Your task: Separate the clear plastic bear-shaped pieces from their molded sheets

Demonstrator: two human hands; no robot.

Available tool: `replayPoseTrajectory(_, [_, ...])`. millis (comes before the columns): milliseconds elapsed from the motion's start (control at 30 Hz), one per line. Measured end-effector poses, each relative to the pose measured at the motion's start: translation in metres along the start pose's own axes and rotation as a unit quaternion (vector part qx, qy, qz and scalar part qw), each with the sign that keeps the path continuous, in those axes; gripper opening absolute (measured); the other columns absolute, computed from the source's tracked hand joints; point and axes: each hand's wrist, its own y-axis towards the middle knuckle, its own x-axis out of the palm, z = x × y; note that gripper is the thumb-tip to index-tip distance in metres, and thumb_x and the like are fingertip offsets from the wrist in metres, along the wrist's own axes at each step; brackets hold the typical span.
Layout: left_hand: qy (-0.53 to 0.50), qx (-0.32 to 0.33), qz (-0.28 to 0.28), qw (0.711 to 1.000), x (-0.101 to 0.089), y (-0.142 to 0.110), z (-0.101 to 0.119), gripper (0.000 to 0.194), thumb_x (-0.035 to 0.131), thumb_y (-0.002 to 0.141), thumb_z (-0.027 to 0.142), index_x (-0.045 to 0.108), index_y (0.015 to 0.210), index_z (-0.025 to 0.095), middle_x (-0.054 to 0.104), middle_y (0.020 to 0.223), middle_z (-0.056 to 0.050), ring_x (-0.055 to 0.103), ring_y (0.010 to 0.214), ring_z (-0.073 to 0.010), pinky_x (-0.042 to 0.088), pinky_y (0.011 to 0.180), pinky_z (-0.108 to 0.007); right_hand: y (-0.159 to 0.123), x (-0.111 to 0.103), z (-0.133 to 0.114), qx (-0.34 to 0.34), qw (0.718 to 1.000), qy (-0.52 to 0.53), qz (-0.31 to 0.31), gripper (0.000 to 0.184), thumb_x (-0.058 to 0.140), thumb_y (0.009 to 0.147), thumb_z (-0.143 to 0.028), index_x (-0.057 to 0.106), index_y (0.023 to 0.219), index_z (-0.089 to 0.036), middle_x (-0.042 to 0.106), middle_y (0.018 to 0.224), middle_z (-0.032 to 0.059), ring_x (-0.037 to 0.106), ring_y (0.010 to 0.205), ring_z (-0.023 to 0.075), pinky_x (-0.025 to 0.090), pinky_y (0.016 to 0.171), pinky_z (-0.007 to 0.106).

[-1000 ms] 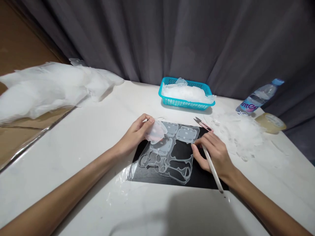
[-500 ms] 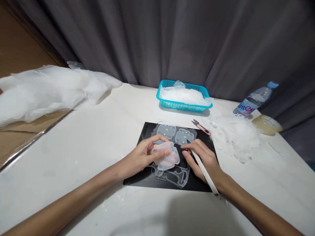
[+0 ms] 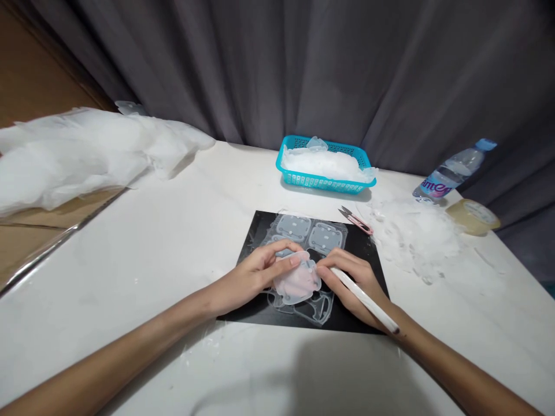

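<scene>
A black mat (image 3: 370, 260) lies on the white table (image 3: 173, 242) with a clear plastic sheet of moulded pieces (image 3: 310, 234) on it. My left hand (image 3: 255, 271) is closed on a stack of translucent cut-out pieces (image 3: 299, 281), fingers under and over them. My right hand (image 3: 351, 277) touches the same stack from the right and is closed round a white pen-like tool (image 3: 366, 300), whose dark tip points toward me.
A turquoise basket (image 3: 325, 182) full of clear pieces stands behind the mat. Small pink snips (image 3: 356, 218), a heap of plastic scraps (image 3: 416, 234), a water bottle (image 3: 451, 171) and a tape roll (image 3: 473, 215) lie at right. White wadding (image 3: 78, 156) is piled at left.
My left hand brought the clear pieces from the mat's far left corner down to its middle. My right hand shifted left to meet them, the white tool still in it.
</scene>
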Motion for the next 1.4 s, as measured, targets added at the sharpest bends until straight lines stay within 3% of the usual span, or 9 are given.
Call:
replayPoseTrajectory(200, [0.003, -0.01, -0.014, 1.0, 0.0013, -0.0027, 0.0011, 0.034, 0.061, 0.099, 0.054, 0.062, 0.111, 0.022, 0.054, 0.078, 0.002, 0.046, 0.065, -0.0117, 0.038, 0.059, -0.021, 0.002, -0.0007, -0.0048, 0.053, 0.997, 0.051, 0.012, 0.017, 0.064, 0.099, -0.025, 0.072, 0.085, -0.019, 0.061, 0.075, -0.0008, 0.058, 0.067, 0.0122, 0.046, 0.066, 0.025])
replayPoseTrajectory(500, [0.01, 0.017, -0.034, 0.999, 0.0006, -0.0036, 0.0053, 0.032, 0.06, 0.102, 0.049, 0.063, 0.111, 0.019, 0.046, 0.074, 0.005, 0.038, 0.061, -0.0094, 0.03, 0.053, -0.02, -0.0001, 0.0001, 0.0002, 0.061, 0.997, 0.056, 0.009, 0.017, 0.064, 0.1, -0.026, 0.071, 0.085, -0.02, 0.061, 0.077, -0.0015, 0.057, 0.069, 0.0119, 0.044, 0.068, 0.025])
replayPoseTrajectory(667, [-0.03, -0.018, -0.02, 0.999, 0.0002, -0.004, 0.0046, 0.033, 0.061, 0.101, 0.051, 0.064, 0.113, 0.02, 0.058, 0.087, 0.001, 0.056, 0.075, -0.0121, 0.045, 0.066, -0.021, 0.0006, -0.0005, -0.0009, 0.069, 0.996, 0.057, 0.014, 0.019, 0.062, 0.1, -0.025, 0.067, 0.083, -0.02, 0.059, 0.076, -0.0024, 0.055, 0.069, 0.0117, 0.042, 0.068, 0.025])
replayPoseTrajectory(867, [-0.129, -0.027, -0.045, 0.99, 0.0004, -0.0023, -0.0028, 0.036, 0.058, 0.103, 0.053, 0.062, 0.114, 0.019, 0.07, 0.103, -0.006, 0.071, 0.098, -0.0211, 0.056, 0.094, -0.037, 0.0017, -0.0015, -0.003, 0.083, 0.995, 0.058, 0.012, 0.018, 0.062, 0.101, -0.027, 0.067, 0.084, -0.021, 0.06, 0.079, -0.0026, 0.055, 0.071, 0.0115, 0.041, 0.068, 0.025])
replayPoseTrajectory(1033, [-0.184, -0.017, -0.068, 0.98, 0.0, 0.0003, -0.0028, 0.053, 0.044, 0.105, 0.063, 0.06, 0.121, 0.015, 0.079, 0.099, -0.014, 0.077, 0.091, -0.0257, 0.057, 0.092, -0.044, 0.0021, -0.0028, -0.0008, 0.114, 0.99, 0.044, 0.074, 0.018, 0.065, 0.099, -0.032, 0.067, 0.085, -0.021, 0.059, 0.078, -0.0028, 0.053, 0.069, 0.012, 0.04, 0.067, 0.026])
replayPoseTrajectory(1167, [-0.184, -0.014, -0.064, 0.981, -0.001, 0.0008, -0.0018, 0.054, 0.046, 0.104, 0.065, 0.06, 0.116, 0.015, 0.08, 0.103, -0.018, 0.079, 0.093, -0.0277, 0.058, 0.089, -0.042, 0.0023, -0.0047, 0.0015, 0.159, 0.98, 0.038, 0.109, 0.039, 0.06, 0.102, -0.041, 0.058, 0.069, -0.021, 0.051, 0.067, -0.0038, 0.048, 0.064, 0.0121, 0.038, 0.064, 0.026])
replayPoseTrajectory(1233, [-0.188, -0.013, -0.066, 0.98, -0.0009, 0.0008, -0.0023, 0.054, 0.045, 0.104, 0.065, 0.06, 0.116, 0.015, 0.08, 0.104, -0.018, 0.079, 0.093, -0.028, 0.058, 0.09, -0.043, 0.0026, -0.0046, 0.0022, 0.157, 0.981, 0.04, 0.105, 0.043, 0.056, 0.104, -0.043, 0.058, 0.067, -0.02, 0.051, 0.066, -0.0035, 0.049, 0.064, 0.0126, 0.039, 0.066, 0.027])
replayPoseTrajectory(1400, [-0.19, -0.019, -0.058, 0.98, 0.0001, 0.0006, -0.0037, 0.056, 0.044, 0.104, 0.066, 0.06, 0.121, 0.014, 0.08, 0.103, -0.019, 0.079, 0.09, -0.0267, 0.059, 0.09, -0.043, 0.0035, -0.0016, 0.0047, 0.095, 0.993, 0.042, 0.053, 0.023, 0.061, 0.101, -0.035, 0.069, 0.085, -0.021, 0.061, 0.079, -0.0013, 0.056, 0.073, 0.0141, 0.042, 0.071, 0.027])
